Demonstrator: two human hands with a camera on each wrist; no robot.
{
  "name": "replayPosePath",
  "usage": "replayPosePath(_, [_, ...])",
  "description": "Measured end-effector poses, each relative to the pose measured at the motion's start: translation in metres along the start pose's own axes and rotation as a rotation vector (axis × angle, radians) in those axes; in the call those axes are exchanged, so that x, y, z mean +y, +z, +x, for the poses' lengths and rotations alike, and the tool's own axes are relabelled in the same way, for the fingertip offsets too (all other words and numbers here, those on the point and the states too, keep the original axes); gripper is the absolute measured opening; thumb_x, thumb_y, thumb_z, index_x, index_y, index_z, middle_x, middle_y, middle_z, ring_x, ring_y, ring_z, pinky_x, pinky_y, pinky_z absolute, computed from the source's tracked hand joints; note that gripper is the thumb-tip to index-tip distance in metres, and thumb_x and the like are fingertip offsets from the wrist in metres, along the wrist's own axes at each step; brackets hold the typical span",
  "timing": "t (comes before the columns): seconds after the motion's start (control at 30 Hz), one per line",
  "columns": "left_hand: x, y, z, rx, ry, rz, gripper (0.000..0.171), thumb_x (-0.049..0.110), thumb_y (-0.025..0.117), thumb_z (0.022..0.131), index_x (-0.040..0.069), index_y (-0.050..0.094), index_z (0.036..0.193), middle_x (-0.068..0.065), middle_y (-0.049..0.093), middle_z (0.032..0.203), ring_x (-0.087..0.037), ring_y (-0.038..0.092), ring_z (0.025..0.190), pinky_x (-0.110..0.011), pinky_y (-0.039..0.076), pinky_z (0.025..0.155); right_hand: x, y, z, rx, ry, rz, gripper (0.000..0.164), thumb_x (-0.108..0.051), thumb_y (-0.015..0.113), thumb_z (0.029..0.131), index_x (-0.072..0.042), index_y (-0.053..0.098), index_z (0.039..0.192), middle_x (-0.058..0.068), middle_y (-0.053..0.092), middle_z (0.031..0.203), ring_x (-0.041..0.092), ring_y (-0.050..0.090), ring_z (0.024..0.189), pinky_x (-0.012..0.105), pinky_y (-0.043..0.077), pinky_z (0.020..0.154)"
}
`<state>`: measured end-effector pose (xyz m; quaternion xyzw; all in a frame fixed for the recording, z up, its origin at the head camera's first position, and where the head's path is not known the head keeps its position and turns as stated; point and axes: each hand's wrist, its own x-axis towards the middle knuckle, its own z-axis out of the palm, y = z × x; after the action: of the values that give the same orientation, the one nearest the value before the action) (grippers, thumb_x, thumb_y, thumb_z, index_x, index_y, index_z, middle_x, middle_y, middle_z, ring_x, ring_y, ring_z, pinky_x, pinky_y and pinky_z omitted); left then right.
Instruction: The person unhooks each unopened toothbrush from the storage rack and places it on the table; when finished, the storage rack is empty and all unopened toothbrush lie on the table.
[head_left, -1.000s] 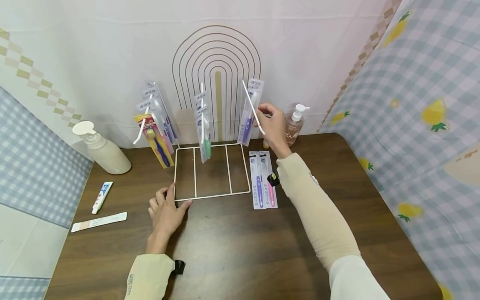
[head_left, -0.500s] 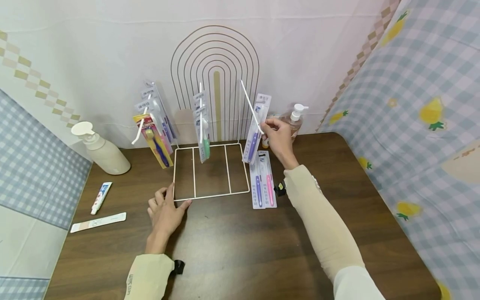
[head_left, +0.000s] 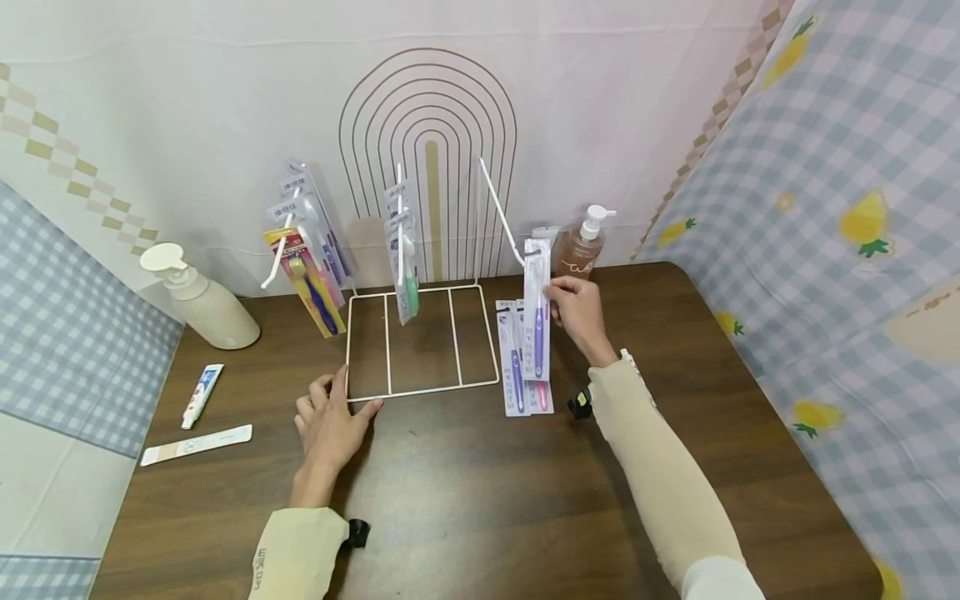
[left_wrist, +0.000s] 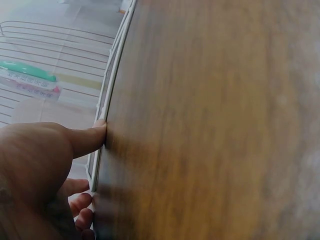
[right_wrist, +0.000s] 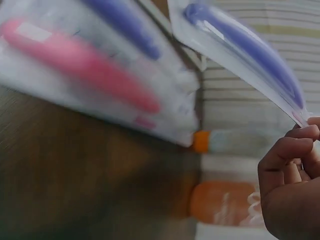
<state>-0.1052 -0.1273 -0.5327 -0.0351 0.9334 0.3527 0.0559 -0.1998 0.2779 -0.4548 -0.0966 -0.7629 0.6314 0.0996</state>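
My right hand (head_left: 579, 315) pinches the edge of a packaged purple toothbrush (head_left: 537, 337), held upright in front of the rack's right hook (head_left: 501, 212). This pack overlaps two packaged toothbrushes, one purple (head_left: 514, 375) and one pink (right_wrist: 82, 65), lying on the table. My left hand (head_left: 330, 425) holds the front left corner of the white wire rack (head_left: 387, 350), thumb on the front wire (left_wrist: 100, 145). More packaged toothbrushes hang from the rack's left and middle hooks, including a yellow-and-red pack (head_left: 306, 283) and a green-handled brush (head_left: 412, 296).
At the left stand a cream pump bottle (head_left: 213, 308), a toothpaste tube (head_left: 202, 396) and a flat white packet (head_left: 197, 445) lying down. An amber pump bottle (head_left: 579, 252) stands behind my right hand. Patterned cloth (head_left: 615, 100) borders the wooden table (head_left: 465, 500).
My right hand has drawn the packaged purple toothbrush forward off the right hook and down to the right, over the two packs on the table. The left hand has stayed at the rack corner.
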Motion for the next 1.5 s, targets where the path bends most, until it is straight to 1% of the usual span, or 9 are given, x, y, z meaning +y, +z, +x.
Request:
replayPosePath(0.2, [0.0, -0.001, 0.001, -0.005, -0.001, 0.005, 0.089, 0.04, 0.074, 0.11, 0.008, 0.029, 0.18, -0.032, 0.029, 0.174, -0.058, 0.028, 0.141, -0.07, 0.025, 0.113, 0.028, -0.017, -0.004, 0.025, 0.109, -0.042, 0.022, -0.003, 0.066, 0.103, 0.017, 0.076, 0.11, -0.005, 0.055, 0.058, 0.006, 0.05, 0.055, 0.02, 0.043, 0.052])
replayPosePath(0.4, [0.005, -0.004, -0.001, -0.021, -0.021, 0.021, 0.09, 0.042, 0.073, 0.111, 0.009, 0.027, 0.181, -0.031, 0.028, 0.174, -0.056, 0.028, 0.14, -0.069, 0.025, 0.113, 0.043, -0.025, -0.007, 0.012, 0.209, -0.108, 0.031, -0.006, 0.065, 0.104, 0.017, 0.077, 0.121, -0.005, 0.057, 0.063, 0.004, 0.051, 0.057, 0.019, 0.048, 0.057])
replayPosePath(0.53, [0.007, -0.006, -0.001, -0.032, -0.025, 0.032, 0.091, 0.043, 0.073, 0.112, 0.01, 0.025, 0.181, -0.03, 0.027, 0.175, -0.055, 0.029, 0.139, -0.068, 0.025, 0.113, 0.05, -0.026, -0.01, -0.012, 0.252, -0.159, 0.035, -0.01, 0.065, 0.106, 0.014, 0.077, 0.128, -0.006, 0.059, 0.066, 0.005, 0.054, 0.062, 0.02, 0.052, 0.062])
replayPosePath(0.67, [0.003, -0.002, -0.004, -0.012, 0.004, 0.031, 0.09, 0.043, 0.074, 0.11, 0.008, 0.029, 0.18, -0.032, 0.03, 0.172, -0.056, 0.03, 0.135, -0.068, 0.026, 0.11, 0.063, -0.027, -0.014, -0.042, 0.272, -0.162, 0.037, -0.01, 0.066, 0.105, 0.014, 0.077, 0.13, -0.007, 0.058, 0.063, 0.007, 0.053, 0.061, 0.022, 0.05, 0.061])
replayPosePath(0.83, [0.003, 0.0, -0.004, -0.002, 0.028, 0.02, 0.09, 0.044, 0.073, 0.11, 0.007, 0.03, 0.179, -0.032, 0.031, 0.171, -0.057, 0.03, 0.135, -0.069, 0.025, 0.11, 0.104, -0.037, 0.009, -0.061, 0.314, -0.166, 0.03, -0.014, 0.072, 0.1, 0.005, 0.084, 0.12, -0.001, 0.062, 0.063, 0.011, 0.057, 0.06, 0.027, 0.05, 0.058])
replayPosePath(0.97, [0.004, 0.0, -0.002, -0.004, 0.012, 0.016, 0.089, 0.042, 0.074, 0.11, 0.008, 0.03, 0.18, -0.031, 0.03, 0.172, -0.057, 0.029, 0.137, -0.068, 0.025, 0.111, 0.133, -0.043, 0.029, -0.079, 0.313, -0.24, 0.026, -0.019, 0.075, 0.1, -0.002, 0.088, 0.115, 0.003, 0.069, 0.069, 0.014, 0.063, 0.064, 0.03, 0.055, 0.059])
replayPosePath(1.1, [0.004, -0.001, 0.0, -0.021, -0.015, 0.026, 0.09, 0.043, 0.073, 0.111, 0.009, 0.028, 0.181, -0.03, 0.029, 0.174, -0.055, 0.029, 0.136, -0.068, 0.025, 0.112, 0.127, -0.039, 0.027, -0.056, 0.314, -0.339, 0.026, -0.023, 0.077, 0.1, -0.003, 0.088, 0.112, 0.003, 0.073, 0.069, 0.016, 0.065, 0.063, 0.031, 0.055, 0.058])
replayPosePath(1.33, [0.002, -0.002, 0.0, -0.016, -0.015, 0.024, 0.091, 0.044, 0.073, 0.11, 0.009, 0.028, 0.181, -0.031, 0.029, 0.174, -0.056, 0.029, 0.137, -0.069, 0.025, 0.112, 0.073, -0.024, -0.011, -0.004, 0.297, -0.42, 0.028, -0.023, 0.076, 0.103, 0.002, 0.086, 0.113, -0.002, 0.07, 0.064, 0.011, 0.061, 0.059, 0.028, 0.049, 0.056])
replayPosePath(1.5, [0.003, -0.002, 0.0, -0.014, -0.006, 0.028, 0.09, 0.044, 0.073, 0.11, 0.009, 0.029, 0.18, -0.031, 0.03, 0.172, -0.057, 0.028, 0.138, -0.069, 0.024, 0.113, 0.066, -0.02, -0.022, 0.033, 0.269, -0.455, 0.025, -0.021, 0.077, 0.104, 0.0, 0.086, 0.113, -0.006, 0.069, 0.064, 0.006, 0.059, 0.057, 0.022, 0.048, 0.056])
